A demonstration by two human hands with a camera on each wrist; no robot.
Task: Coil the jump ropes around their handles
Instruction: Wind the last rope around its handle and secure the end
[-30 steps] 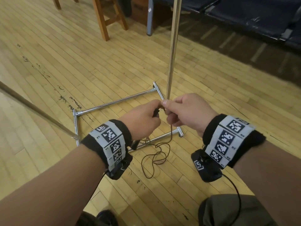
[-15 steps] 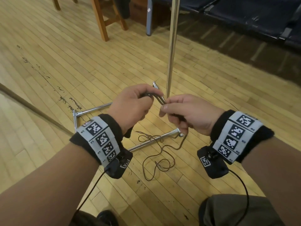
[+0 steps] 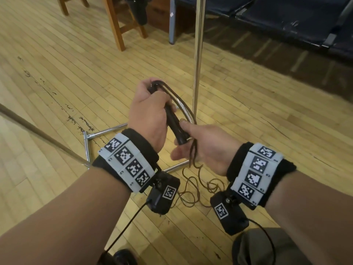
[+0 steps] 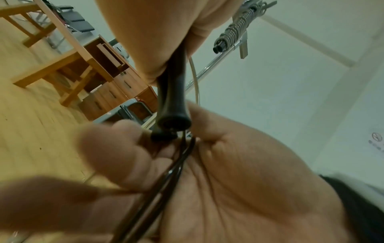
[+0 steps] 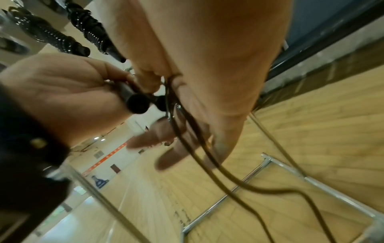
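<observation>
The left hand (image 3: 148, 115) is closed in a fist around the two black handles (image 3: 174, 124) of a jump rope, held side by side and slanting down toward the right hand (image 3: 205, 150), so that their flared butt ends show just beyond the fist in both wrist views. The thin dark rope (image 3: 183, 101) leaves the top of the fist, arcs over in a couple of strands and runs down alongside the handles to the right hand. That hand lies palm up under the butt ends, its thumb against the lower part of the handles and its fingers loosely curved with the strands passing across the palm; whether it truly pinches the rope or merely guides it I cannot tell. Below the hands most of the rope lies in slack loops (image 3: 193, 190) on the wooden floor (image 3: 57, 73), beside the chrome base of a rack (image 3: 107, 131) whose upright pole (image 3: 198, 54) rises behind the hands. As I judge it, the coiling has barely begun: the handles are gathered and perhaps one long pass is laid, but nearly all the length is left to wind. On the rack above (seen only in the wrist views) hang other ropes already wound tight around their handles (image 5: 50, 35), so some of the job looks done.
</observation>
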